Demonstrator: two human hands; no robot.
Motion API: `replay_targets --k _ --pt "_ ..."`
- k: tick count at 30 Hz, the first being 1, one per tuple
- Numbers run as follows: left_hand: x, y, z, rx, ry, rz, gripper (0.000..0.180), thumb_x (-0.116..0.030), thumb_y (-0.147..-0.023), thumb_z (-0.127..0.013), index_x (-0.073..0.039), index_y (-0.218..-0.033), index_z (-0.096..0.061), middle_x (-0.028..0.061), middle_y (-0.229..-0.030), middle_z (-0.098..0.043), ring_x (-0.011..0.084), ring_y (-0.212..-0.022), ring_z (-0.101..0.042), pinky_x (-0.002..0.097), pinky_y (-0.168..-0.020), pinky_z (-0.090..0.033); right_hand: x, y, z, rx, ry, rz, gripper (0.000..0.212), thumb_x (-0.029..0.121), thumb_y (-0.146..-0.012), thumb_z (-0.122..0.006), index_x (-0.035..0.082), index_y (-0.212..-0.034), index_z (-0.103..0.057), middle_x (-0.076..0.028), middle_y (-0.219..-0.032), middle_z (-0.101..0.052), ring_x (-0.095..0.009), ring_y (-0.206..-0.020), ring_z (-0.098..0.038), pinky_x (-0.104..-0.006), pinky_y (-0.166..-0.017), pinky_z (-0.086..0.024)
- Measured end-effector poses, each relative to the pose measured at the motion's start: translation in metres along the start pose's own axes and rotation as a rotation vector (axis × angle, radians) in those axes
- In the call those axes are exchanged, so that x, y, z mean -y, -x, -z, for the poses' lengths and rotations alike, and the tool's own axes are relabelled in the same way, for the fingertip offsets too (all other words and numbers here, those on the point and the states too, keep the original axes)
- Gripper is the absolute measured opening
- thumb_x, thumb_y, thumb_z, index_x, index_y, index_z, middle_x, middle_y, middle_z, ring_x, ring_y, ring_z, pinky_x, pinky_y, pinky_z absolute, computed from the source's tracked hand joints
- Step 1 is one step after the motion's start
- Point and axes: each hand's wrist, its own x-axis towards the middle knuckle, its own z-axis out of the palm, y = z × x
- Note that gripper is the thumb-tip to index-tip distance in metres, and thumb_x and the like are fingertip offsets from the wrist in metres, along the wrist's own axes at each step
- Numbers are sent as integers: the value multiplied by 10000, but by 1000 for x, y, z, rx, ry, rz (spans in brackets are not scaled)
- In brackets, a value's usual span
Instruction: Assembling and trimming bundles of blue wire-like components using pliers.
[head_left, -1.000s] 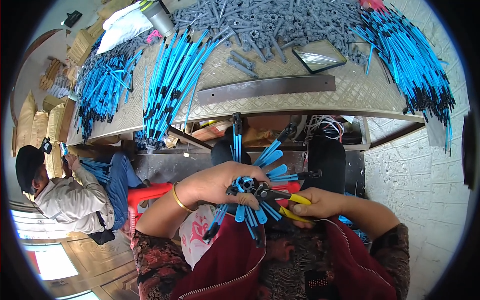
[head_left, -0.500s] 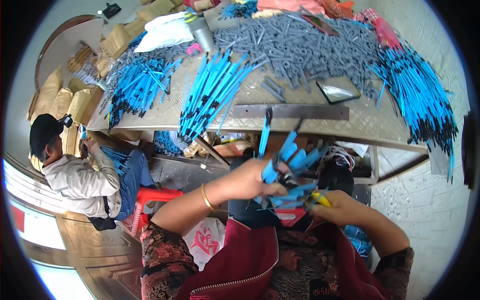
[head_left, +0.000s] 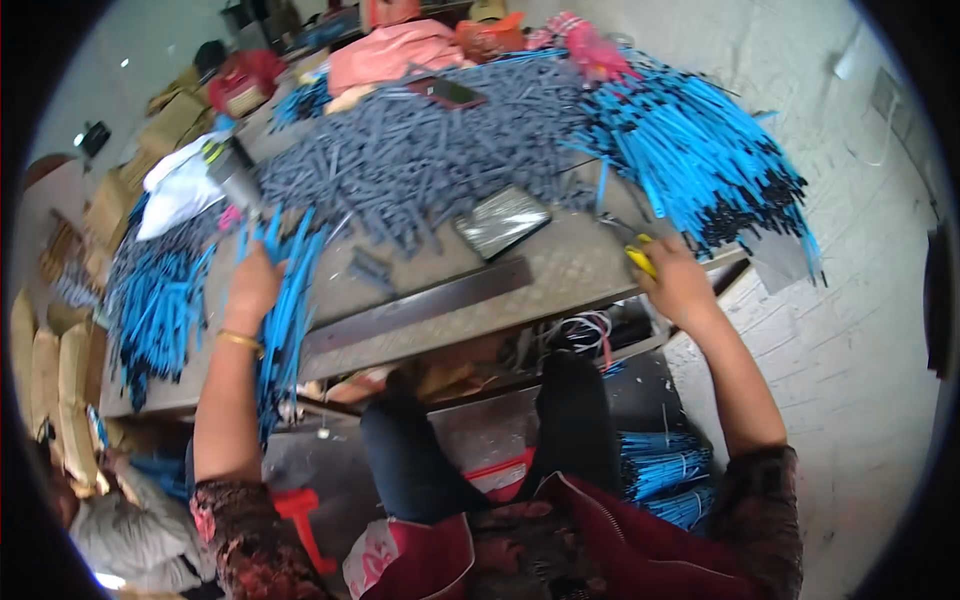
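Note:
My left hand [head_left: 256, 285] reaches onto a pile of long blue strips with black ends [head_left: 292, 290] at the table's left side. Its fingers are curled round some of the strips, and their tips are partly hidden. In my right hand [head_left: 682, 288] is a pair of pliers with yellow handles [head_left: 640, 258], held over the table's front edge at the right. The metal jaws point up and left, toward a large heap of blue strips [head_left: 690, 150].
Grey plastic pieces [head_left: 430, 150] cover the table's middle. In front lie a flat glossy dark-edged object [head_left: 503, 222] and a metal bar [head_left: 420, 305]. A tumbler [head_left: 232, 175] stands at left. Bundled strips [head_left: 665, 480] lie below, right of my legs. A co-worker [head_left: 135, 530] sits lower left.
My hands have come apart from above my lap. The left went forward and left to the strip pile; the right went forward and right with the pliers. The view has shifted right.

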Motion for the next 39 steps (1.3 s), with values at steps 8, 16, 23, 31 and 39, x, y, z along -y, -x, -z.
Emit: replay_targets --k 8,16,23,31,39 --pt "-30 -21 -12 129 -183 83 484 -267 -796 -634 22 -1139 -450 228 -888 -624 392 -829 -607 461 -694 -496 -6 -34 14 -179 262 136 271 246 -766 -649 53 -941 -571 -149 -901 -581 -323 -858 -569 -420 -741 -466" --pt "-78 5 -11 -514 104 -373 326 -164 -747 -631 -4 -1019 -550 189 -932 -575 350 -904 -543 433 -806 -435 -26 -74 19 -142 647 124 437 346 -762 -641 33 -1048 -534 -216 -928 -619 -358 -827 -611 -454 -703 -481" --pt "-97 58 -6 -547 300 -255 365 -167 -673 -655 -58 -1011 -572 156 -1122 -499 372 -1125 -421 479 -953 -350 -112 -80 -11 -59 791 60 299 145 -856 -457 -19 -1096 -527 -160 -645 -619 -299 -573 -629 -400 -467 -484" --pt "-52 88 -13 -419 7 -3 190 -153 -780 -527 -63 -934 -592 165 -1214 -474 368 -1147 -413 525 -919 -345 -124 -74 -21 28 713 -65 370 266 -900 -486 -24 -1128 -512 -225 -700 -609 -364 -627 -613 -450 -540 -477" --pt "-16 83 -4 -210 -207 93 182 -132 -777 -528 -116 -944 -598 66 -1098 -538 253 -973 -520 410 -753 -448 31 -63 6 -127 -139 116 268 262 -907 -514 24 -1009 -583 -222 -674 -566 -341 -536 -548 -440 -515 -415"
